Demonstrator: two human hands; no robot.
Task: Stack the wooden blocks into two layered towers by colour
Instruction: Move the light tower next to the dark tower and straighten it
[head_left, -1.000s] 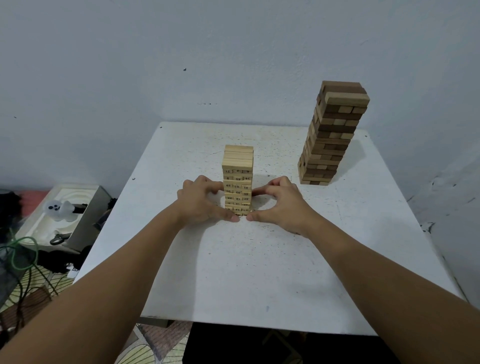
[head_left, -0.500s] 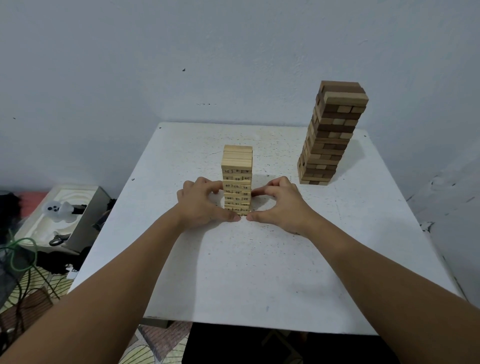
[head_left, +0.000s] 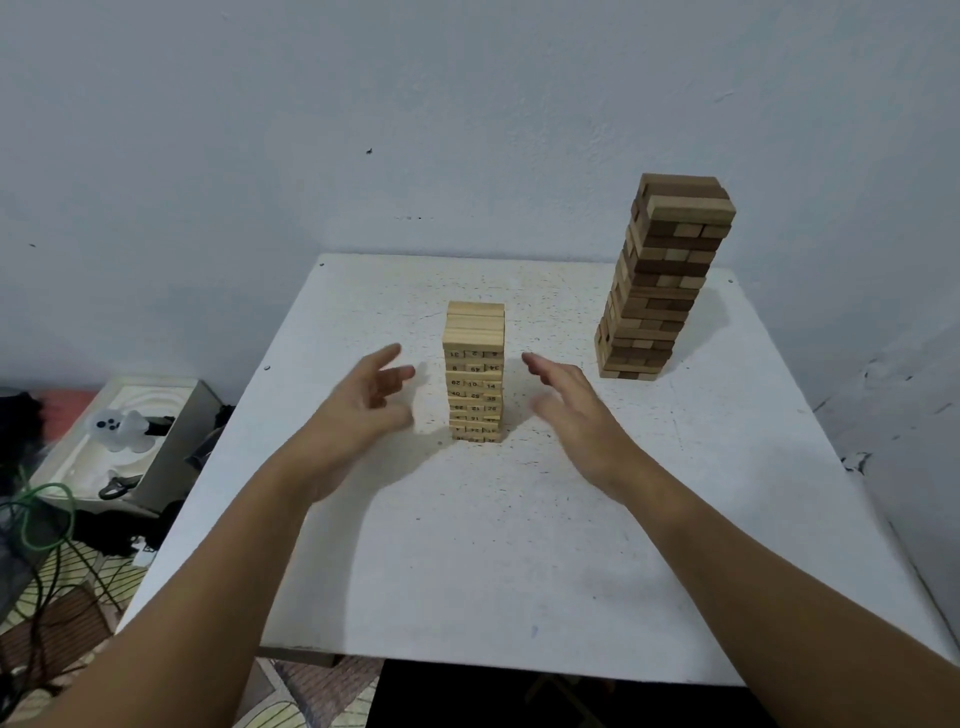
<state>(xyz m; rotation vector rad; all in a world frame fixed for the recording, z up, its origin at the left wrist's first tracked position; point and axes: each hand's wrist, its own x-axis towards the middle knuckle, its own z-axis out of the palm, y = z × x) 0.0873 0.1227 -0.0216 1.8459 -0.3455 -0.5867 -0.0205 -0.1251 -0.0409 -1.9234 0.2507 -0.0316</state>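
A pale wooden block tower (head_left: 474, 371) with numbers printed on its blocks stands in the middle of the white table (head_left: 498, 545). A taller tower of brown blocks (head_left: 660, 280) stands at the back right and leans slightly. My left hand (head_left: 363, 410) hovers just left of the pale tower, fingers spread and blurred, clear of the blocks. Just right of that tower hovers my right hand (head_left: 571, 410), fingers straight, also apart from it. Neither hand holds anything.
A grey wall rises right behind the table. On the floor to the left lie a box with a white ghost figure (head_left: 117, 426), a green cable (head_left: 41, 514) and dark clutter. The table's front edge is near my arms.
Both hands pressed against the base of the pale tower before; now they have let go and pulled outward, fingers opened. The tower stands unmoved.
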